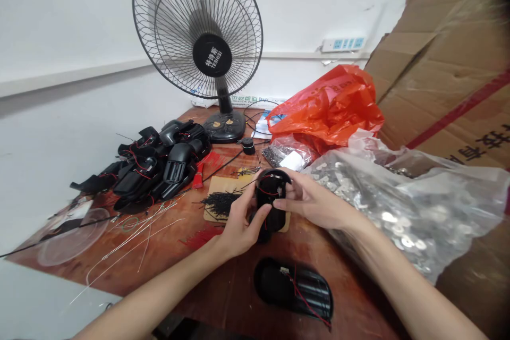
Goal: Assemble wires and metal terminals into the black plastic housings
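Near edge: a black shell half (292, 287) lay on the surface (179, 255).
Left grip: the left hand (239, 223) pinched the black housing (273, 199).
Right grip: the right hand (314, 202) pinched the housing's rim; light pressure seemed wise.

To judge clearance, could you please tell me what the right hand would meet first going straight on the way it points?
The right hand points left, its fingers resting on the black housing held with the left hand; that housing comes first.
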A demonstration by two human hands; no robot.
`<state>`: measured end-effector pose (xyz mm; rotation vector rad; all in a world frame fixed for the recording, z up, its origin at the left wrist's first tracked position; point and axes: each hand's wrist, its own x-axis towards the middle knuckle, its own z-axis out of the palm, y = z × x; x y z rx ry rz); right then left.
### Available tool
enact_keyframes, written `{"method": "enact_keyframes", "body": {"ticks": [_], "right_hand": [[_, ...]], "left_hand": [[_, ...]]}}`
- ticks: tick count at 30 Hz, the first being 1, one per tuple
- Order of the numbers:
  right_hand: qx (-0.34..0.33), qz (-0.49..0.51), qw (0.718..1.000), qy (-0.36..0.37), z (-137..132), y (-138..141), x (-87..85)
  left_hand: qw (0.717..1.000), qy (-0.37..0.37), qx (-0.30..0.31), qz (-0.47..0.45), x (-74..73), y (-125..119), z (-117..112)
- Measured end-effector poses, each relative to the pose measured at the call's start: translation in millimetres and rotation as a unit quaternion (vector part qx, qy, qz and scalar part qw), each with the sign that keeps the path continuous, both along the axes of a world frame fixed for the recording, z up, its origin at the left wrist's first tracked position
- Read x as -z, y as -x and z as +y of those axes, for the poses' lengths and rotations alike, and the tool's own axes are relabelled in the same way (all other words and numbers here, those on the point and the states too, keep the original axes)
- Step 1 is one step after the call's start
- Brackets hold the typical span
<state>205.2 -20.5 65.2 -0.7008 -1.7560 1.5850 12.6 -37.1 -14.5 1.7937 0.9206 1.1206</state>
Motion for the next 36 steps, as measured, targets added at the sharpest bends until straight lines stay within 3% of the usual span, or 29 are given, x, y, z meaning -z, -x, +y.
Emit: {"method": "enact_keyframes", "body": {"ticks": [6, 10, 25, 36], "right_hand": [[-0.041, 0.000, 0.999, 0.004, 2.8, -8.7, 1.6], [-0.030, -0.012, 0.999, -0.015, 3.0, -8.1, 3.8], [0.009, -0.030, 0.999, -0.036, -1.0, -0.6, 7.2], [0.047, -0.099, 0.991, -0.075, -1.5, -0.7, 8.0]], "left_hand": [[0.999, -0.010, -0.003, 0.036, 4.1, 4.0, 2.4], [1.000, 0.006, 0.000, 0.024, 5.9, 2.9, 1.0], [0.994, 0.107, 0.011, -0.033, -9.0, -4.6, -1.6], [0.991, 0.126, 0.001, -0.054, -10.0, -7.1, -0.8]]}}
